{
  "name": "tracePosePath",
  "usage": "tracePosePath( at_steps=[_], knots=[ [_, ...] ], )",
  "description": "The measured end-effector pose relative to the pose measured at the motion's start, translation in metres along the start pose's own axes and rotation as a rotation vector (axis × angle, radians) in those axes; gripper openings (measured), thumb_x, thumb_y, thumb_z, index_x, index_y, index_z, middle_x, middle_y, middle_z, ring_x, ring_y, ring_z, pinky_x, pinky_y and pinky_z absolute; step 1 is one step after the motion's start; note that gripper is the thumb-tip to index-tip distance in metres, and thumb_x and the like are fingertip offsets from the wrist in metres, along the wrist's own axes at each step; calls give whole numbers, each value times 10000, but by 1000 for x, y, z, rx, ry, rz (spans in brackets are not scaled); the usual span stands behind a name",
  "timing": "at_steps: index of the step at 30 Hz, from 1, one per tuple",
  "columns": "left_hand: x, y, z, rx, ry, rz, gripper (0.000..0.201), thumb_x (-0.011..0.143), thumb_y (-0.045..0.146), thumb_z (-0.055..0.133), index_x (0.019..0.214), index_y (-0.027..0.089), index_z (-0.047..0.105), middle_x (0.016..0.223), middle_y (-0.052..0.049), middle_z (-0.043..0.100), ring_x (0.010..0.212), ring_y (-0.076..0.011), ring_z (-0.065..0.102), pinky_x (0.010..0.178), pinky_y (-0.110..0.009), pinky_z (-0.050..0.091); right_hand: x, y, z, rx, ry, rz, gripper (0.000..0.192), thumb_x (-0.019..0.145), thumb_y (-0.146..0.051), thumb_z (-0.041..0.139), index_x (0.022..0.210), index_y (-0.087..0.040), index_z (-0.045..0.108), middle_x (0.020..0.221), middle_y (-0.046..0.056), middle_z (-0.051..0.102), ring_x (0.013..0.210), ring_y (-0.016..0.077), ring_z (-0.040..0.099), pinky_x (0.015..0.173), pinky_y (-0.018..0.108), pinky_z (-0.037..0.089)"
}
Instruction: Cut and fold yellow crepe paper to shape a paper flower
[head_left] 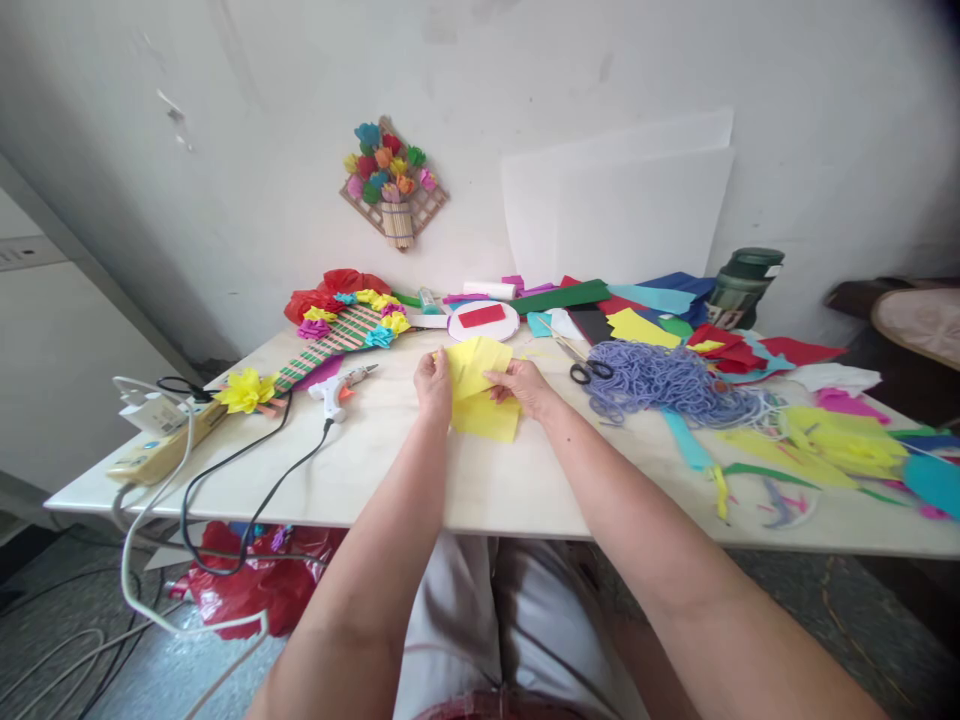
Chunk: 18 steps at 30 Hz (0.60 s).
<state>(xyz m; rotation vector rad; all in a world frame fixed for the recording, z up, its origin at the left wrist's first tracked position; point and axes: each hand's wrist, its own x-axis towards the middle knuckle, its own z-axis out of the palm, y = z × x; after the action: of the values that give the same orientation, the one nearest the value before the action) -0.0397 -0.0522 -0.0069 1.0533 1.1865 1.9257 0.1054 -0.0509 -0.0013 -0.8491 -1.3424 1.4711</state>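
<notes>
Both hands pinched the yellow paper between them, the left hand on its left edge, the right hand on its right. The sheet hung just above the table, midway between its side edges.

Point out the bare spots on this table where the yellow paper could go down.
Bare: the near table edge below the hands, between the black cord and the light-blue strip. Crowded: paper scraps right, purple yarn, glue gun left.
</notes>
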Motion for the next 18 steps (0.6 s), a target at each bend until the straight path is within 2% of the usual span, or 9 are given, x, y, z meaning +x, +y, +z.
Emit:
tracePosePath(
  at_steps=[4,7,10,13,18],
  knots=[
    [-4,6,2,-160,-121,-95,335,651,395,599,894,169,551,660,3,566,525,-89,510,486,-199,374,4,0,-6,-17,81,-45,170,618,-238,645,734,-124,595,668,39,645,459,97,568,357,169,386],
    [-5,8,-1,-200,-203,-143,388,615,366,635,934,156,568,690,-18,602,539,-103,544,486,-203,387,5,-2,-10,-27,124,-77,175,609,-246,641,731,-134,585,683,28,640,472,96,571,354,164,366],
    [-5,9,-3,-221,-272,-182,401,590,336,652,931,135,588,702,-35,624,557,-116,566,491,-207,401,5,-5,-13,-38,158,-105,159,593,-235,640,693,-138,562,604,-1,611,413,75,521,347,167,349],
    [-5,11,-4,-215,-321,-220,395,575,329,658,909,125,607,703,-44,635,557,-123,573,477,-207,406,3,-9,-16,-83,123,-105,164,585,-230,638,701,-141,563,540,-19,585,385,71,488,358,177,359],
    [-8,16,-6,-168,-376,-276,373,563,352,679,858,133,617,662,-36,634,562,-142,582,513,-242,438,0,-13,-25,-149,-37,-116,217,565,-281,674,703,-144,578,573,-19,590,391,56,457,375,180,361]
  ],
)
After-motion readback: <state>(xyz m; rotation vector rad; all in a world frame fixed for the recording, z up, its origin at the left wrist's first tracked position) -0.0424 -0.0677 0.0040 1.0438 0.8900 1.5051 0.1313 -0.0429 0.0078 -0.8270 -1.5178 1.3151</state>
